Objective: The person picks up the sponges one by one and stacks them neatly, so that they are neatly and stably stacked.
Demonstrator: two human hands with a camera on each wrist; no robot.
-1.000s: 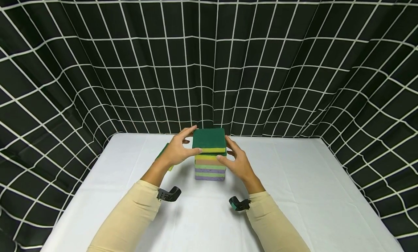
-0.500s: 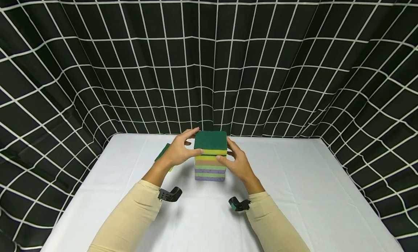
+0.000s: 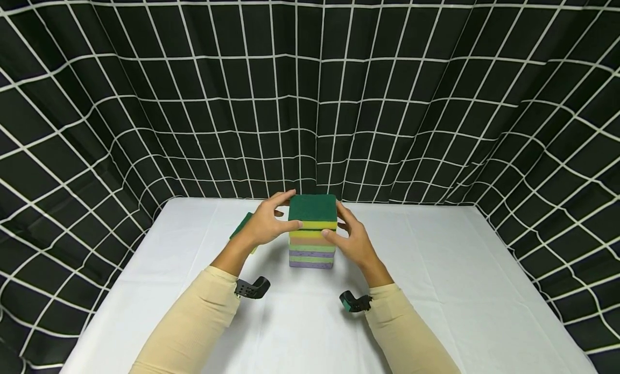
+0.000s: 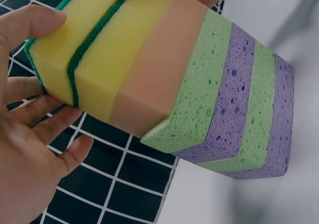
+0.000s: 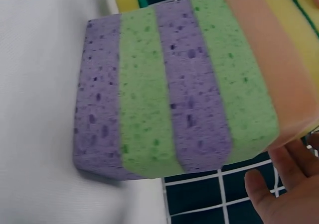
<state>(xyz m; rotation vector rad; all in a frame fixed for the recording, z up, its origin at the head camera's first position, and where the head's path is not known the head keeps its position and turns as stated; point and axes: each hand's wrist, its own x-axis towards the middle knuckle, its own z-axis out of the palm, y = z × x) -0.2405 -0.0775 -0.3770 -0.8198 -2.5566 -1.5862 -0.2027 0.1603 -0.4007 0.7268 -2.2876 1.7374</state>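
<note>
A stack of sponges (image 3: 312, 249) stands upright on the table. From the bottom, its layers alternate purple and light green, then come a peach sponge (image 4: 154, 64) and a yellow one. On top lies a yellow sponge with a green scouring pad (image 3: 312, 208). My left hand (image 3: 266, 221) holds this top sponge from the left, thumb on its front face, a fingertip at its far left corner. My right hand (image 3: 354, 242) grips the stack's upper part from the right, thumb on the front just below the top sponge. Some of its fingers are hidden behind the stack.
Another green-and-yellow sponge (image 3: 240, 226) lies left of the stack, partly hidden by my left hand and wrist. A white cloth covers the table (image 3: 436, 266). Behind it and at both sides hangs a black curtain (image 3: 310, 115) with white grid lines.
A second ago the top sponge sat slightly left and tilted on the stack. It has shifted right and down, level with the layers below. My left hand moved slightly right; the right stayed almost still.
</note>
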